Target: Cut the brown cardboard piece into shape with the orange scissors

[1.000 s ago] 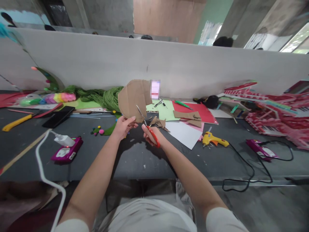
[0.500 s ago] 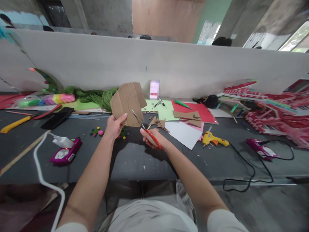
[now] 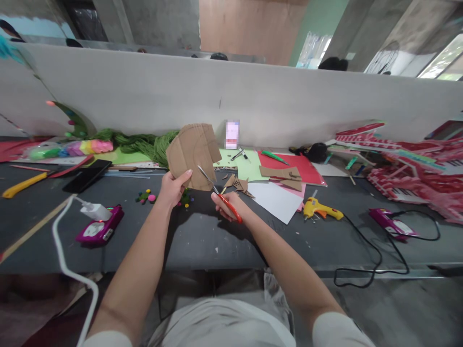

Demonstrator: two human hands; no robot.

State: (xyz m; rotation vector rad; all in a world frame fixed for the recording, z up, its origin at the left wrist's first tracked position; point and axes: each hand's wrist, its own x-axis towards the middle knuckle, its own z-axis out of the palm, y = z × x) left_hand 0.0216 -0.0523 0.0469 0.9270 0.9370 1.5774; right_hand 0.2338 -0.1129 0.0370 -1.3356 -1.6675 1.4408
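Head view, counts: one cardboard piece [image 3: 191, 153] held up; one pair of scissors [image 3: 220, 195]; several small cardboard offcuts [image 3: 237, 184] on the dark table [image 3: 202, 236]; one yellow glue gun [image 3: 318, 208]; two magenta devices [image 3: 99, 227], one at each end of the table; one black phone [image 3: 87, 176].
Left hand [image 3: 172, 187]: closed on lower edge of cardboard piece, thumb pressed on its face.
Right hand [image 3: 227, 205]: wrapped round red handles of scissors.
Cardboard piece, position: raised above table, between hands and grey partition wall [image 3: 144, 96], face toward camera.
Cardboard piece, axis: roughly upright, tilted slightly; curved line marked on its face.
Scissors, direction: blades pointing up and left, tips lying over lower right part of cardboard piece; long axis diagonal, handles low right.
Scissors, blades: slightly parted.
Hard to make out: whether blades bite into cardboard or only overlap it; finger loops hidden in right hand.
Cut off: white cable [image 3: 68, 260] leaving bottom edge; red craft pile [image 3: 415, 173] running past right edge.
Blurred: small upright item against wall.
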